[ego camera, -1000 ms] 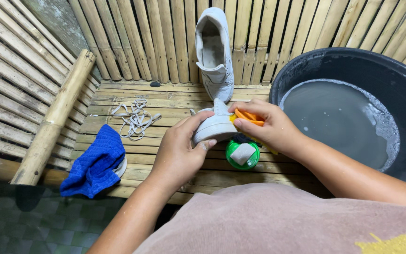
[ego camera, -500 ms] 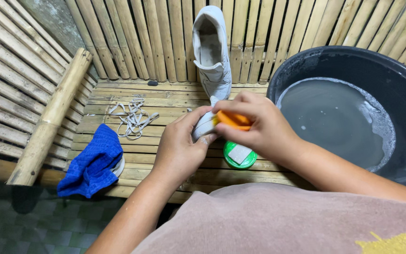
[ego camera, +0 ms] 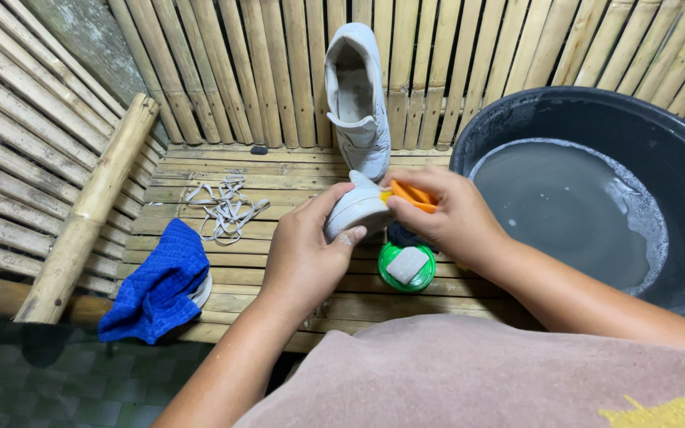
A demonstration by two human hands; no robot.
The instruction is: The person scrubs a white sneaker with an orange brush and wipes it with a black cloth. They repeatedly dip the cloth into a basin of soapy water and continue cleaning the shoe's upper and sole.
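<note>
My left hand (ego camera: 304, 252) grips a white shoe (ego camera: 356, 208) by its toe end, sole rim turned toward me. My right hand (ego camera: 443, 215) holds an orange brush (ego camera: 412, 195) pressed against the right side of that shoe. Just below both hands, a green round dish with a pale soap bar (ego camera: 407, 266) rests on the bamboo floor. A second white shoe (ego camera: 356, 95) leans upright against the bamboo wall behind.
A large dark basin (ego camera: 660, 135) of soapy grey water sits at the right. White laces (ego camera: 223, 204) lie in a heap on the bamboo slats at left. A blue cloth (ego camera: 160, 281) drapes over a white object near the platform edge. A thick bamboo rail (ego camera: 93, 202) runs along the left.
My right hand with the orange brush slid left across the shoe, then back to the right. The left hand keeps holding the shoe in much the same place.
</note>
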